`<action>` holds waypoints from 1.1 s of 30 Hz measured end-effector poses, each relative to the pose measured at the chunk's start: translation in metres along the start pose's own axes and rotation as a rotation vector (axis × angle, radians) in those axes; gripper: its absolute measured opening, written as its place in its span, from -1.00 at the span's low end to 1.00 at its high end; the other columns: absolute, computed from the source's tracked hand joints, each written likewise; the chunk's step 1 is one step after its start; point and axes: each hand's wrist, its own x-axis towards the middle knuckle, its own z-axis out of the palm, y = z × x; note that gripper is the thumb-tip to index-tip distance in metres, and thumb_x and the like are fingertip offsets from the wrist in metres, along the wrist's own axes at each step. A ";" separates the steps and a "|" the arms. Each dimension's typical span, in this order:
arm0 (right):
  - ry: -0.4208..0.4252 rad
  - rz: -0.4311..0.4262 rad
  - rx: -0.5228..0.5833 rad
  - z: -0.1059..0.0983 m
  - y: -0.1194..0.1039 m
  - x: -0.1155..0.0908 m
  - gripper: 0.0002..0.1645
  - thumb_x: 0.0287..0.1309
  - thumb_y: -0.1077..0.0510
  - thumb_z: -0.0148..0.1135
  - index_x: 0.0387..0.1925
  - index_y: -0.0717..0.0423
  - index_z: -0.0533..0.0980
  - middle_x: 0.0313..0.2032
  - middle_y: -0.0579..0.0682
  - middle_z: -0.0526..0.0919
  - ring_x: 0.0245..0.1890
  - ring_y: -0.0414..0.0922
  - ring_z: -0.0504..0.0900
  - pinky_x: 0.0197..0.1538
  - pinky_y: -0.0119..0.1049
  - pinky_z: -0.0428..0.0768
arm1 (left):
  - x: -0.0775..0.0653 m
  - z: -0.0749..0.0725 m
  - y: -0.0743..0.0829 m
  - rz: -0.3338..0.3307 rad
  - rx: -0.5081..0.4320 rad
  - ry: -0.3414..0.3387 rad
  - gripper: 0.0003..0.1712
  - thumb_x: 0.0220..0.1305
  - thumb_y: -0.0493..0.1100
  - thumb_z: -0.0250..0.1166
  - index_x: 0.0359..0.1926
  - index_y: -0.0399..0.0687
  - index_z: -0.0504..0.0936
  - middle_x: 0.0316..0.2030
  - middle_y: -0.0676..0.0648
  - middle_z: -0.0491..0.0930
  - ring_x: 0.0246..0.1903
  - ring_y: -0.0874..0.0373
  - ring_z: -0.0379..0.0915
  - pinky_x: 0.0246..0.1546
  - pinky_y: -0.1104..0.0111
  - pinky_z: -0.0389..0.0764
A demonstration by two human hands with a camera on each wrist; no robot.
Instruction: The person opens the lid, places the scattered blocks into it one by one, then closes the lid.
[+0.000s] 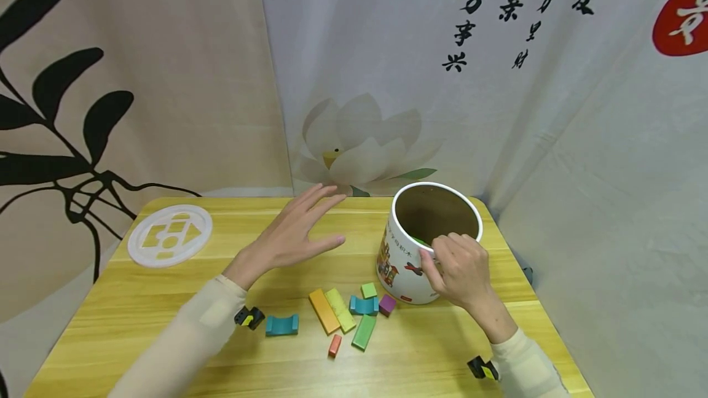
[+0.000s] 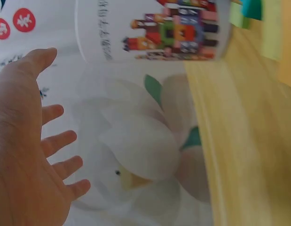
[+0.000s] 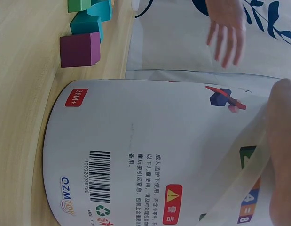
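Observation:
A white toy-block bucket, printed with pictures and text, stands upright at the right of the table. My right hand grips its near rim, with the fingers curled over the edge and the thumb on the outside. Something green shows inside the bucket, mostly hidden by the wall and the hand. My left hand hovers to the left of the bucket, fingers spread and holding nothing. Its open palm side shows in the left wrist view, apart from the bucket.
Loose blocks lie in front of the bucket: an orange block, a yellow-green one, a purple cube, a red piece, a blue arch and several others. A white lid with shaped cutouts rests at the table's back left.

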 end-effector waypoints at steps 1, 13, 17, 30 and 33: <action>-0.001 0.001 0.000 0.000 0.000 0.000 -0.51 0.27 -0.01 0.05 -0.73 0.03 0.20 -0.76 -0.21 0.08 -0.74 -0.25 0.00 -0.67 -0.36 -0.03 | -0.006 0.000 -0.003 -0.007 0.000 -0.004 -0.07 0.35 0.44 0.15 0.60 0.19 0.25 0.56 -0.02 0.12 0.54 0.00 -0.22 0.38 -0.25 0.13; -0.002 0.003 -0.011 -0.001 0.000 -0.003 -0.49 0.30 -0.03 0.03 -0.73 0.02 0.19 -0.75 -0.22 0.06 -0.73 -0.26 -0.01 -0.66 -0.37 -0.04 | -0.090 0.017 -0.020 -0.088 0.014 -0.120 -0.07 0.38 0.42 0.16 0.60 0.11 0.25 0.56 -0.04 0.12 0.52 -0.09 -0.15 0.37 -0.26 0.12; -0.001 0.003 -0.007 -0.001 0.000 -0.003 -0.48 0.31 -0.03 0.02 -0.73 0.02 0.19 -0.74 -0.22 0.05 -0.72 -0.26 -0.01 -0.65 -0.38 -0.04 | -0.118 0.026 -0.020 -0.107 0.015 -0.138 -0.05 0.34 0.41 0.22 0.59 0.11 0.26 0.55 -0.05 0.14 0.51 -0.12 -0.09 0.34 -0.27 0.16; -0.010 0.005 -0.002 0.000 0.000 -0.002 -0.47 0.32 -0.04 0.03 -0.73 0.02 0.20 -0.74 -0.23 0.06 -0.72 -0.26 -0.01 -0.65 -0.38 -0.04 | -0.174 0.044 -0.016 -0.135 0.012 -0.197 0.12 0.07 0.41 0.45 0.56 0.05 0.34 0.48 -0.14 0.30 0.45 -0.19 0.08 0.31 -0.25 0.26; -0.008 0.008 0.000 0.001 0.000 -0.002 -0.47 0.33 -0.04 0.02 -0.74 0.02 0.20 -0.75 -0.23 0.06 -0.72 -0.26 0.00 -0.65 -0.38 -0.04 | -0.177 0.046 -0.014 -0.142 0.012 -0.224 0.08 0.06 0.39 0.47 0.53 0.06 0.39 0.43 -0.14 0.37 0.41 -0.14 0.17 0.31 -0.21 0.29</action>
